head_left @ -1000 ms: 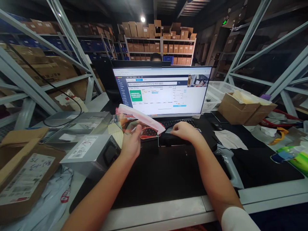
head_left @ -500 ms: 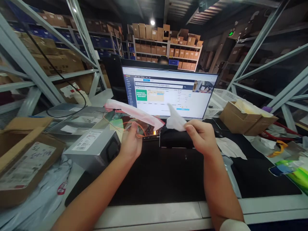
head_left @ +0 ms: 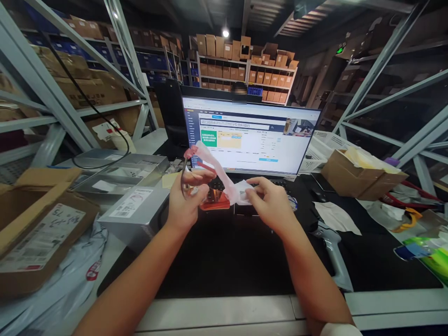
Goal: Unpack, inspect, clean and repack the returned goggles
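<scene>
My left hand [head_left: 185, 203] is closed around a pair of glasses with a shiny orange-red lens [head_left: 216, 199]. A dark curved arm of the glasses rises beside the fingers, with a reddish tip. Across the lens runs a long whitish-pink strip [head_left: 219, 168]; whether it is fixed to the glasses I cannot tell. My right hand [head_left: 271, 200] pinches a white cloth or tissue [head_left: 243, 192] against the lens's right end. Both hands are raised over the black mat [head_left: 224, 261], in front of the monitor [head_left: 245, 135].
On the left stand a silver-grey box [head_left: 135, 210] and an opened cardboard box [head_left: 45, 224]. A handheld scanner [head_left: 334, 254] and a white cloth [head_left: 338, 217] lie to the right. Farther right are a cardboard box [head_left: 360, 175] and a green packet [head_left: 432, 256].
My right hand has moved left and brought the white cloth onto the lens. The glasses have turned in my left hand. The scanner, earlier mostly behind my right forearm, shows more.
</scene>
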Demonstrator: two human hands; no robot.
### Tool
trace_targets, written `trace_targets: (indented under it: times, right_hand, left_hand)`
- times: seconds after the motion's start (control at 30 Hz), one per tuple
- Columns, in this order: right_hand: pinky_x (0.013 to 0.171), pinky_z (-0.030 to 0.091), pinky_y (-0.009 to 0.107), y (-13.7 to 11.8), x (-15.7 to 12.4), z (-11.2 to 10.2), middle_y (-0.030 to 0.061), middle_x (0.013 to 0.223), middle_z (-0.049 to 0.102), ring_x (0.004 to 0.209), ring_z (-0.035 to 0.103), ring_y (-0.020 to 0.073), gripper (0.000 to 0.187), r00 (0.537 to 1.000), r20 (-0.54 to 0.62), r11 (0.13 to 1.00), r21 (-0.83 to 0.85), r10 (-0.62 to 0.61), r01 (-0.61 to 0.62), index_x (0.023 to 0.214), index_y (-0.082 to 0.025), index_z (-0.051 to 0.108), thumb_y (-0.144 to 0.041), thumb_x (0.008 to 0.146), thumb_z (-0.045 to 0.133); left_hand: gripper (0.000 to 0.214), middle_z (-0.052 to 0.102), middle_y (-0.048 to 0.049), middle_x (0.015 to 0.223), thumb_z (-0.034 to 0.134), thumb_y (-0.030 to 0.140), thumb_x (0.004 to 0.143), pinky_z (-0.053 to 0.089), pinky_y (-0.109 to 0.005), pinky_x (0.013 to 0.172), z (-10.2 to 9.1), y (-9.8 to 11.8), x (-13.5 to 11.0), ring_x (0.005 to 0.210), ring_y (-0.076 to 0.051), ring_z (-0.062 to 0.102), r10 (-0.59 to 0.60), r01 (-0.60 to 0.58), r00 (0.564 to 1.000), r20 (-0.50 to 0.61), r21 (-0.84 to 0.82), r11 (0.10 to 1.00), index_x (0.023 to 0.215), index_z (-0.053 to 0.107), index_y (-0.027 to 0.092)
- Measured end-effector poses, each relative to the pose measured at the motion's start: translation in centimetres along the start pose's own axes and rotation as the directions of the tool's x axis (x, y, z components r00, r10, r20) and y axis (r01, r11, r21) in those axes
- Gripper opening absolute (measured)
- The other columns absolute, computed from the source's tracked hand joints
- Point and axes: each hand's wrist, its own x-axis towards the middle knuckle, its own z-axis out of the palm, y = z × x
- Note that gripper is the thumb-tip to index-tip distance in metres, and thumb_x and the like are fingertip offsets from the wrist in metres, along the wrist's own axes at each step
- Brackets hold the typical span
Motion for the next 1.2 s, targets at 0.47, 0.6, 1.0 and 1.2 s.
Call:
trace_targets:
  times: [0.47,0.6,1.0,1.2]
  right_hand:
    - [0.068,0.046,0.029,-1.3,-1.1,2.7,0.0009,0.079,0.071,0.071,0.067,0.0191,0.041,0.998,-0.007,0.987,0.149,-0.062,0.063,0.139,-0.020,0.050,-0.024,0.099,0.042]
    - [0.064,0.043,0.029,-1.1,-0.9,3.1,-0.0010,0.068,0.068,0.062,0.064,0.0179,0.040,1.000,-0.008,0.992,0.126,0.019,-0.018,0.135,-0.018,0.054,-0.023,0.097,0.044]
    - [0.056,0.047,0.028,-1.0,-0.4,2.7,-0.0048,0.061,0.064,0.050,0.060,0.0144,0.036,0.963,0.236,0.883,0.413,0.132,-0.222,0.129,-0.022,0.058,-0.024,0.095,0.048]
    - [0.054,0.050,0.027,-0.1,-0.4,1.6,-0.0036,0.074,0.062,0.055,0.059,0.0124,0.042,0.938,0.343,0.853,0.472,0.054,-0.222,0.138,-0.029,0.053,-0.026,0.097,0.050]
  left_hand:
    - [0.031,0.075,-0.0038,0.088,0.086,0.026,0.064,0.056,-0.036,0.086,0.5,1.4,0.3,0.089,-0.021,0.072,-0.227,0.227,0.974,0.018,-0.050,0.973,0.078,0.060,0.019]
    - [0.033,0.076,-0.0040,0.090,0.088,0.031,0.063,0.058,-0.041,0.088,0.4,1.7,0.4,0.087,-0.023,0.073,-0.348,0.374,0.925,0.154,-0.201,0.906,0.078,0.061,0.019]
    - [0.046,0.076,-0.0072,0.094,0.093,0.045,0.062,0.060,-0.037,0.077,-0.5,1.8,0.2,0.084,-0.024,0.072,-0.395,0.432,0.882,0.256,-0.109,0.895,0.091,0.070,0.018]
    - [0.037,0.074,-0.0017,0.088,0.094,0.033,0.062,0.061,-0.034,0.079,-0.4,1.2,0.7,0.081,-0.019,0.071,-0.321,0.351,0.929,0.187,-0.159,0.923,0.083,0.066,0.020]
